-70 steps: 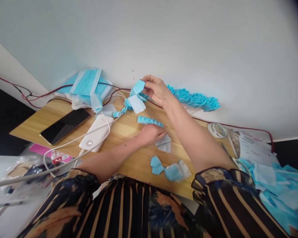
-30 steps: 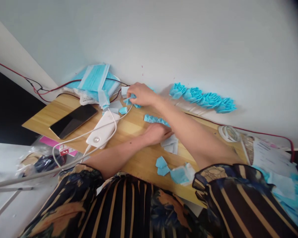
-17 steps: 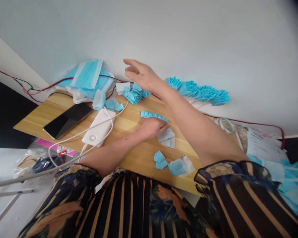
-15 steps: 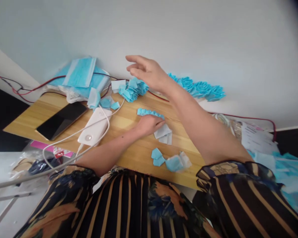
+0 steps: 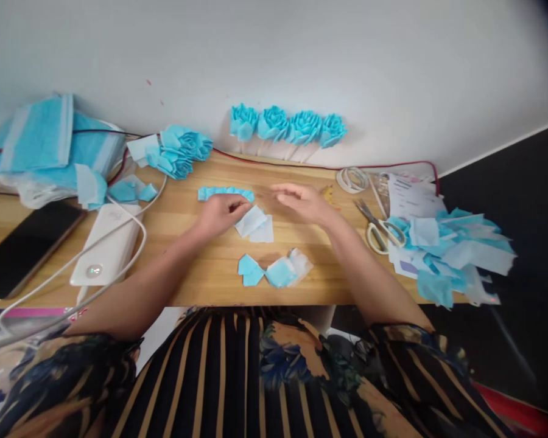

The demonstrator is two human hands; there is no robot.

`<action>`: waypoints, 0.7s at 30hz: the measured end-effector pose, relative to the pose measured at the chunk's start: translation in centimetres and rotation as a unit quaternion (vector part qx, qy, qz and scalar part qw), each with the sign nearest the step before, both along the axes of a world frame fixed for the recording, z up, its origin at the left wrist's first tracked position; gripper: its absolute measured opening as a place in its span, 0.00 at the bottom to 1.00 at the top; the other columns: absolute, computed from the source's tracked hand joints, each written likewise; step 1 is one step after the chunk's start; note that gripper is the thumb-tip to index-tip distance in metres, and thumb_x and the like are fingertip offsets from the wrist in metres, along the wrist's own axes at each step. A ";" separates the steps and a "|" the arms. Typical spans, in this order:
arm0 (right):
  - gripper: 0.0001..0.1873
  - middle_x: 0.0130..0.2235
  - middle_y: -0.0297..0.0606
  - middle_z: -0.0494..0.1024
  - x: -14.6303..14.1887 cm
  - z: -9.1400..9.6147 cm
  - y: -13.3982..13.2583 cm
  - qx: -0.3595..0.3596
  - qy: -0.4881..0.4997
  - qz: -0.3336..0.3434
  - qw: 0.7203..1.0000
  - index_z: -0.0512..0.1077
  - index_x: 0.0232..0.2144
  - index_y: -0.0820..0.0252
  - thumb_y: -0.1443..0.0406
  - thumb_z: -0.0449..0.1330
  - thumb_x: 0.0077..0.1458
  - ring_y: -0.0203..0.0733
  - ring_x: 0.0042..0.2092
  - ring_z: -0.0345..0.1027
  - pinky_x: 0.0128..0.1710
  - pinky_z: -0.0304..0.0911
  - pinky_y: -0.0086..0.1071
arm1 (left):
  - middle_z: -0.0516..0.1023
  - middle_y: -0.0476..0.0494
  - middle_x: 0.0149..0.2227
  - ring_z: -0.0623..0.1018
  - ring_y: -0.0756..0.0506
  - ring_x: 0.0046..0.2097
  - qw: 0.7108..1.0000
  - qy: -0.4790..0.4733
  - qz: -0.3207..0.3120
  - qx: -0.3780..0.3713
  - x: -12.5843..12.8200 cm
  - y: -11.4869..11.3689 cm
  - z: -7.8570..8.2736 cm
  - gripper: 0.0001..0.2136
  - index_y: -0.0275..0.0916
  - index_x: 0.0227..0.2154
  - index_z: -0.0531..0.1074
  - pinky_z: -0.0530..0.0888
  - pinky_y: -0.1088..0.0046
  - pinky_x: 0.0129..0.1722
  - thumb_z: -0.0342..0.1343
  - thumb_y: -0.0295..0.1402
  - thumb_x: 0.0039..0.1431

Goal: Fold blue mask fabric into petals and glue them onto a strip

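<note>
My left hand point(image 5: 221, 211) rests on the wooden desk point(image 5: 301, 267) with its fingertips pinching the corner of a small stack of white and pale blue fabric squares point(image 5: 257, 224). Just behind it lies a pleated blue strip point(image 5: 225, 192). My right hand point(image 5: 301, 202) hovers a little to the right of the squares, fingers loosely spread and holding nothing. A folded blue fabric flower point(image 5: 178, 149) lies at the back left by the wall. More blue and white cut pieces point(image 5: 274, 271) lie near the front edge.
A row of several finished blue flowers point(image 5: 287, 125) leans on the wall. Scissors point(image 5: 377, 226) and a heap of blue scraps point(image 5: 452, 252) lie right. At left are a white power bank point(image 5: 107, 243) with cables, a phone point(image 5: 22, 246) and stacked masks point(image 5: 45, 143).
My right hand set the blue flower down at the back left, let go, and drew back to the desk's middle. The view has swung right. My left hand stayed on the squares.
</note>
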State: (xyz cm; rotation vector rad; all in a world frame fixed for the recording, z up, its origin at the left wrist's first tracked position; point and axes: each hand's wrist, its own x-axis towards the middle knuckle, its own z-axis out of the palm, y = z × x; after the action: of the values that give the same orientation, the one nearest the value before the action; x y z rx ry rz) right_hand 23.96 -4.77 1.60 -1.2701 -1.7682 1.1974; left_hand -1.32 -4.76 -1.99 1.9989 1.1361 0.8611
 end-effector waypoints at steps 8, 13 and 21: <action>0.17 0.50 0.44 0.82 -3.4 -1.8 0.7 0.151 -0.171 0.083 0.970 0.79 0.47 0.58 0.68 0.60 0.55 0.49 0.52 0.74 0.55 0.64 0.44 | 0.65 0.53 0.20 0.63 0.51 0.24 0.998 -0.038 0.057 0.015 -0.3 0.3 1.1 0.17 0.37 0.27 0.78 0.59 0.73 0.26 0.53 0.44 0.60; 0.05 0.41 0.41 0.81 -4.2 -1.4 0.9 0.152 -0.129 0.098 0.975 0.77 0.32 0.58 0.66 0.60 0.56 0.47 0.45 0.73 0.52 0.64 0.42 | 0.63 0.53 0.19 0.62 0.51 0.24 0.997 -0.040 0.070 0.014 -0.6 0.4 1.0 0.18 0.37 0.28 0.78 0.59 0.73 0.27 0.51 0.43 0.62; 0.05 0.30 0.29 0.75 1.6 -0.4 0.1 0.002 0.201 -0.130 0.971 0.74 0.31 0.53 0.60 0.65 0.53 0.35 0.32 0.68 0.36 0.66 0.30 | 0.64 0.52 0.19 0.63 0.50 0.24 0.997 -0.041 0.070 0.002 -0.7 0.4 0.7 0.21 0.36 0.32 0.80 0.60 0.73 0.27 0.48 0.46 0.65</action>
State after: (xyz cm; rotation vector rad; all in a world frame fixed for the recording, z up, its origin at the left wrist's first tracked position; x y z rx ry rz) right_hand 25.59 -4.64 1.20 -1.1197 -1.2705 1.1977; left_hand -1.97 -4.31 -1.32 1.8865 1.2405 1.0084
